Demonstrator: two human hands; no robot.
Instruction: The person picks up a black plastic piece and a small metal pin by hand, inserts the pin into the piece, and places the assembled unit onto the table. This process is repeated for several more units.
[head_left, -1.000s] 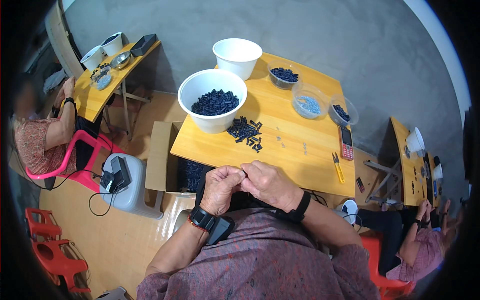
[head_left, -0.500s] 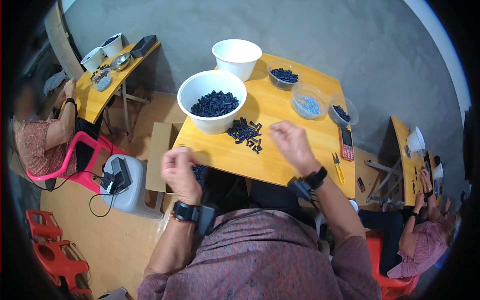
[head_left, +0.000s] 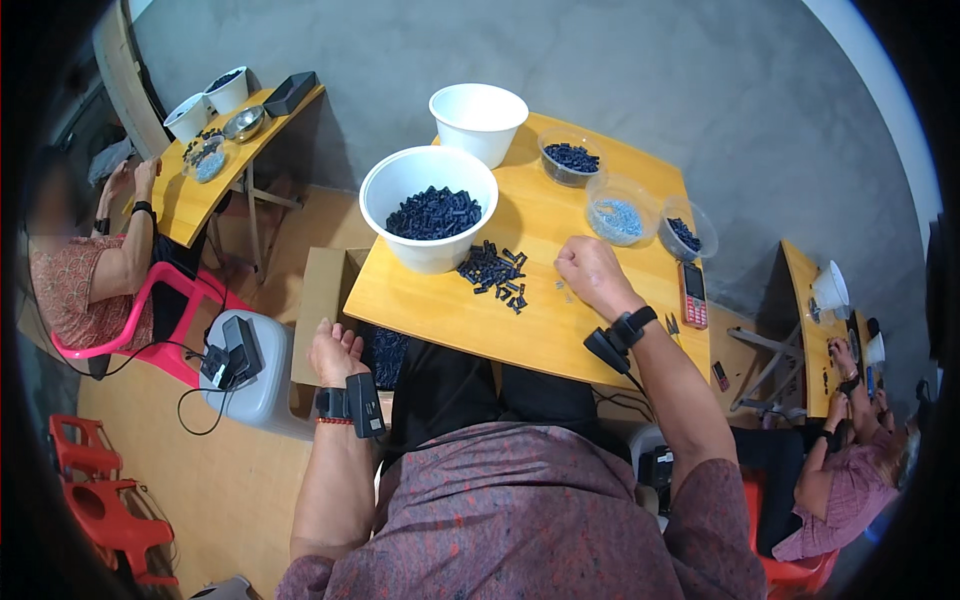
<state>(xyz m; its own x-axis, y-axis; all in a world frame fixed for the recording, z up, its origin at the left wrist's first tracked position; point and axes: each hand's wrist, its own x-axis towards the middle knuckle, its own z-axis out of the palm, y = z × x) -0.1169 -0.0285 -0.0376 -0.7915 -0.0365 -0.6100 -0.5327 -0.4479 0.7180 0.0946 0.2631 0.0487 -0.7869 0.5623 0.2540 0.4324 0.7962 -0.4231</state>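
Note:
My left hand (head_left: 337, 352) is turned palm up over the cardboard box (head_left: 322, 300) at the table's left edge, its fingers loosely bent and apart, with nothing visible in them. Many small dark parts (head_left: 384, 352) lie inside that box. On the wooden table (head_left: 480, 335) rests my right hand (head_left: 592, 274), fingers curled in; what they hold, if anything, is hidden. Beside its fingertips lie a few tiny pale pieces (head_left: 562, 290). To its left spreads a loose pile of small black cylindrical parts (head_left: 492, 270), next to a white tub (head_left: 428, 250) filled with similar parts.
A second white tub (head_left: 478, 110) stands behind. Clear bowls hold dark parts (head_left: 572, 157) and light-blue pieces (head_left: 616, 217). A red phone (head_left: 693, 295) and pliers (head_left: 673, 325) lie at the right. A grey stool (head_left: 255, 395) stands left. Co-workers sit at tables on both sides.
My left hand has moved left off the table edge, turned palm up and loosened its fingers. My right hand has shifted slightly right, its fingers now curled down by the tiny pieces.

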